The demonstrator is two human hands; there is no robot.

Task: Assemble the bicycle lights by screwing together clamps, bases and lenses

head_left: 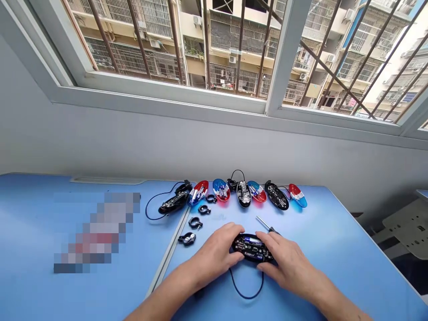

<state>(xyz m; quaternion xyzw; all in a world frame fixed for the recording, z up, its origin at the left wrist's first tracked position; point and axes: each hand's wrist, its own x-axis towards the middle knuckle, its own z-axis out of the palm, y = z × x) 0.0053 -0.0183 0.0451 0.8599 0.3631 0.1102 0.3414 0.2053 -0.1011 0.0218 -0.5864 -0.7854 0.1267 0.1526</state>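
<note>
Between my two hands lies an oval black housing (253, 248), its inside facing up with a circuit board and blue-and-silver batteries (252, 240) in it. My left hand (222, 249) grips its left end, thumb below and fingers above. Its right end is held by my right hand (282, 258) in the same way. A black cable (245, 298) loops out toward me below the housing. Just beyond my right hand lies a screwdriver (264, 223), its handle partly covered by that hand. Several black ring clamps (195, 223) stand in a slanting row to the left.
Along the table's back edge lie red-and-blue oval covers (221, 190) with batteries in some, and open black housings (277, 196) with cables. A seam (167, 258) divides the blue tabletop (347, 267). A blurred-out item (100, 232) is at left; a barred window is above.
</note>
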